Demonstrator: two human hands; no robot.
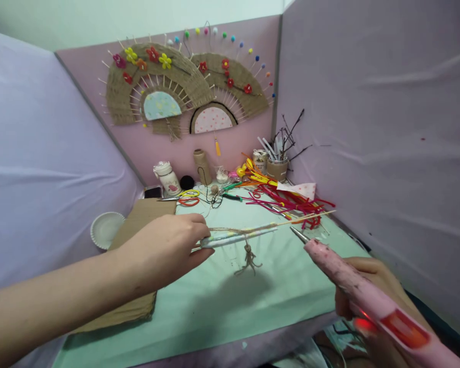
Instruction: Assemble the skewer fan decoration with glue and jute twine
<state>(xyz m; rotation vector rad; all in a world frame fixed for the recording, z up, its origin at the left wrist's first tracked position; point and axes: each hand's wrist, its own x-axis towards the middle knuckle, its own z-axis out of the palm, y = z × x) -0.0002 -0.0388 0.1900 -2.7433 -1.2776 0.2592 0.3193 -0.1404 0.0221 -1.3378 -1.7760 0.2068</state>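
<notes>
My left hand [184, 243] pinches one end of a flat, edge-on piece with light blue patterned fabric [233, 237] and twine along its top. Thin sticks reach out from it to the right, and a knotted twine tassel [248, 255] hangs below its middle. In my right hand [371, 286] is a pink glue gun [345, 276], my fingers wrapped round its handle and a red light glowing on its side. Its metal nozzle points up and left, just short of the sticks and apart from them. The palm of my left hand faces away.
Cardboard [138, 255] lies on the left of the green tabletop [214, 317], beside a white dish [107, 230]. Scissors [189, 201], a twine cone [202, 166], a white jar [167, 178] and red pipe cleaners [287, 202] sit toward the back. Decorated woven fans [118, 97] hang behind.
</notes>
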